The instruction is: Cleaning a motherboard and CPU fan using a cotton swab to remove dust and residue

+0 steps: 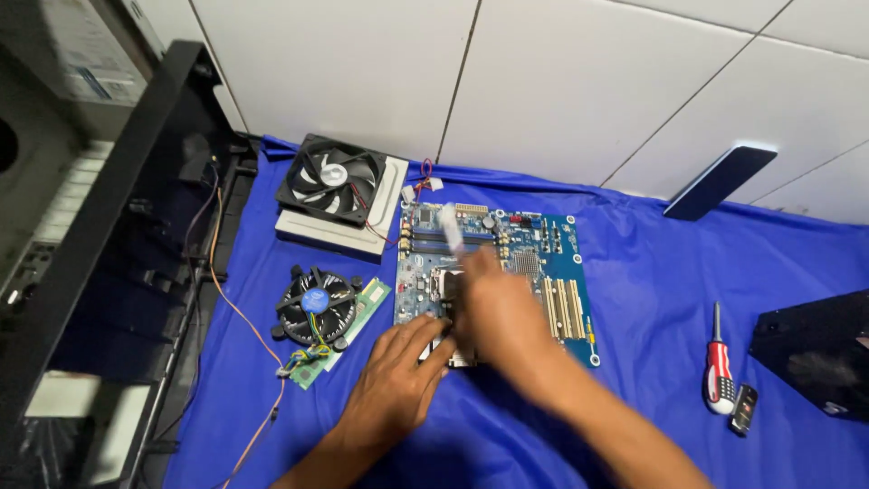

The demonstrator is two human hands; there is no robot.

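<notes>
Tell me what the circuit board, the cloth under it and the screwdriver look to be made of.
Circuit board: rigid blue laminate, semi-gloss, studded with metal pins and pale plastic slots.
Cloth: woven fabric, matte blue; it wrinkles and folds softly.
Screwdriver: thin metal shaft, dull grey; the handle looks like moulded red and white plastic, smooth.

Blue motherboard lay flat on blue cloth; blurred white strip was held above its upper part.

one motherboard, two fans, one screwdriver, two hands
</notes>
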